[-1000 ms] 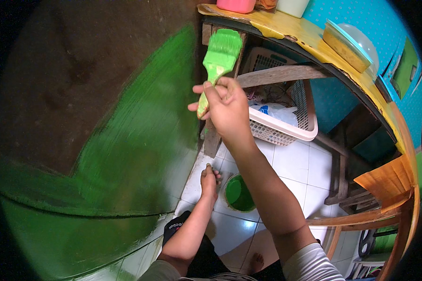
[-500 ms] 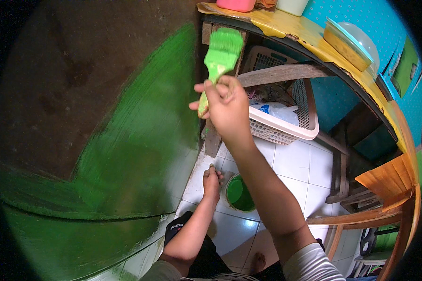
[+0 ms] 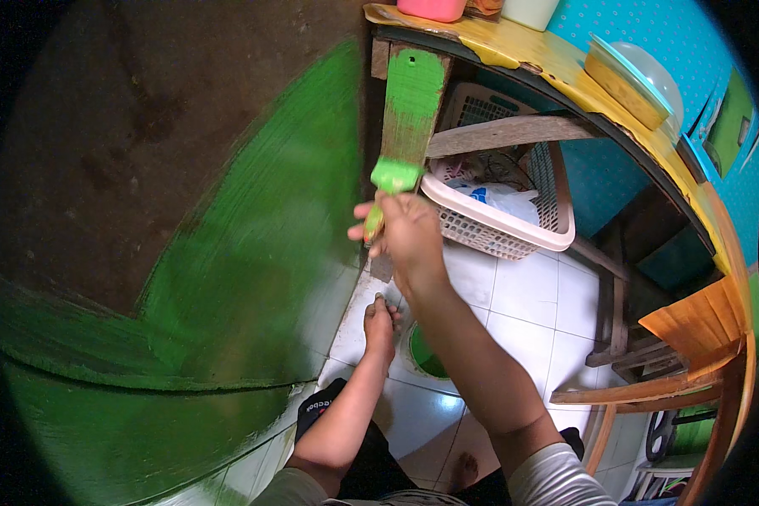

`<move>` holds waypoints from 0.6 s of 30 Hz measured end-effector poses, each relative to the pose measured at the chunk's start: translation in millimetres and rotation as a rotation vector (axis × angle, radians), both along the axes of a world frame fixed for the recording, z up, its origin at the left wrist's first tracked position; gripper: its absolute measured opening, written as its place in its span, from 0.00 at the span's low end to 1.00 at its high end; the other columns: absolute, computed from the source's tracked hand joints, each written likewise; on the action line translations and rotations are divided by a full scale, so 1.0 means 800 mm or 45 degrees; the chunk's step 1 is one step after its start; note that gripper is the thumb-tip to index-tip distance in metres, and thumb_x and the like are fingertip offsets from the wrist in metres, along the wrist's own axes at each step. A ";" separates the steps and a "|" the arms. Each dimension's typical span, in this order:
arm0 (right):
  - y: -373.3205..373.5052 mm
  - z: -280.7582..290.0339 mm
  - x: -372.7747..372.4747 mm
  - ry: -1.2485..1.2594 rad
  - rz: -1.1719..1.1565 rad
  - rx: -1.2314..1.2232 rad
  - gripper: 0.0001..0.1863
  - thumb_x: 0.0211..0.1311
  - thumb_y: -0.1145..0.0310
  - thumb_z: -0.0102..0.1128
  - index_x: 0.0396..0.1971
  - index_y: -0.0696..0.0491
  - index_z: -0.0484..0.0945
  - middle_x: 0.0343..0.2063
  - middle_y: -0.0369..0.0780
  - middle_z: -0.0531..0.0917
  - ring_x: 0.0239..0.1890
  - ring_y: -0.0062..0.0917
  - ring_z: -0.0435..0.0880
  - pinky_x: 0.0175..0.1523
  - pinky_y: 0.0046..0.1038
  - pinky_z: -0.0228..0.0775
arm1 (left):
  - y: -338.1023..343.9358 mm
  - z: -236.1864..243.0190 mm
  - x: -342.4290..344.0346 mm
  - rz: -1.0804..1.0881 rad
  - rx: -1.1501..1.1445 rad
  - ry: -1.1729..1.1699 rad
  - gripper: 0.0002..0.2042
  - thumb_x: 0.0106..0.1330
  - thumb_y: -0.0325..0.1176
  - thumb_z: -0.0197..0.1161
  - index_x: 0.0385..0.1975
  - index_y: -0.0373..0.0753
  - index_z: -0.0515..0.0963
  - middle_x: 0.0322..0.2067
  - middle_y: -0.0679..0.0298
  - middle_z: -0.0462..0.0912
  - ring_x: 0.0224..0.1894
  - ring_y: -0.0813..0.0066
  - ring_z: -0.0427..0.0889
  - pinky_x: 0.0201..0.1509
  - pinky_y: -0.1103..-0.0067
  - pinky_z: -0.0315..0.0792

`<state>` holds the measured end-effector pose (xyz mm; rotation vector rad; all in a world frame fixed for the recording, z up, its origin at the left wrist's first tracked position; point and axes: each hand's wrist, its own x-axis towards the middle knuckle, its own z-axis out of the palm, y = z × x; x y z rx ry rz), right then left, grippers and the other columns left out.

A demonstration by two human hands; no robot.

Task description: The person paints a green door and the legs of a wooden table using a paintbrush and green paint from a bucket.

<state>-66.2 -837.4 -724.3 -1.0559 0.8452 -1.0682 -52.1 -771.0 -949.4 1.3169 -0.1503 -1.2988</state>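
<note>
Paintbrush [image 3: 394,179], green with wet paint, pointing up against the front of a wooden table leg [image 3: 411,105], bristles pressing just below the freshly painted green upper stretch of that leg. Gripping the brush handle: right hand [image 3: 406,232], fingers curling fully closed around it, thumb toward the wall side, forearm running down to the lower edge of the view.

Resting below, flat on the white tiled floor [image 3: 527,291] close to the foot of the wall: left hand [image 3: 380,323], fingers spreading open and holding nothing, palm down on the tile. Sitting just beside that hand, partly hiding behind the right forearm: round paint container [image 3: 423,356] with green inside.

Filling the left half of the view: wall [image 3: 143,169], dark brown in the upper part, covered in streaky green paint across the lower and right parts up to the corner by the table leg.

Standing beyond the leg, under the table: pale plastic basket [image 3: 514,232] with a white bag inside, tucked against a wooden crossbar [image 3: 514,131]. Running across the top right: yellow tabletop edge [image 3: 565,63], carrying a pink tub [image 3: 431,8] at its near corner and a covered yellow dish [image 3: 632,80] further along. Showing at the right edge: orange wooden chair [image 3: 691,325].
</note>
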 end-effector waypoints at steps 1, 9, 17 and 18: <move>-0.006 0.016 0.001 -0.016 -0.022 -0.073 0.13 0.71 0.65 0.49 0.41 0.62 0.71 0.32 0.44 0.84 0.22 0.25 0.84 0.17 0.18 0.68 | -0.001 0.002 -0.001 -0.013 0.042 -0.048 0.16 0.72 0.50 0.49 0.32 0.43 0.70 0.26 0.69 0.75 0.26 0.81 0.72 0.27 0.79 0.66; 0.002 0.047 0.021 -0.040 -0.235 -0.537 0.11 0.68 0.69 0.53 0.41 0.63 0.67 0.28 0.44 0.83 0.15 0.21 0.79 0.16 0.22 0.65 | 0.006 0.007 0.002 -0.001 0.055 -0.035 0.16 0.72 0.51 0.49 0.34 0.44 0.70 0.26 0.71 0.75 0.28 0.82 0.73 0.29 0.80 0.67; 0.011 -0.116 0.004 0.234 -0.154 0.066 0.10 0.69 0.68 0.52 0.39 0.61 0.69 0.28 0.44 0.83 0.14 0.23 0.80 0.14 0.23 0.66 | 0.004 0.005 0.005 0.024 -0.002 -0.019 0.18 0.73 0.51 0.47 0.32 0.42 0.71 0.25 0.69 0.75 0.26 0.81 0.72 0.29 0.80 0.65; 0.015 -0.123 0.002 0.212 -0.133 0.105 0.10 0.69 0.68 0.51 0.39 0.61 0.69 0.28 0.44 0.83 0.15 0.24 0.80 0.14 0.23 0.66 | 0.003 0.006 0.003 0.062 0.002 0.004 0.18 0.73 0.51 0.46 0.31 0.42 0.71 0.25 0.69 0.75 0.26 0.81 0.71 0.28 0.79 0.65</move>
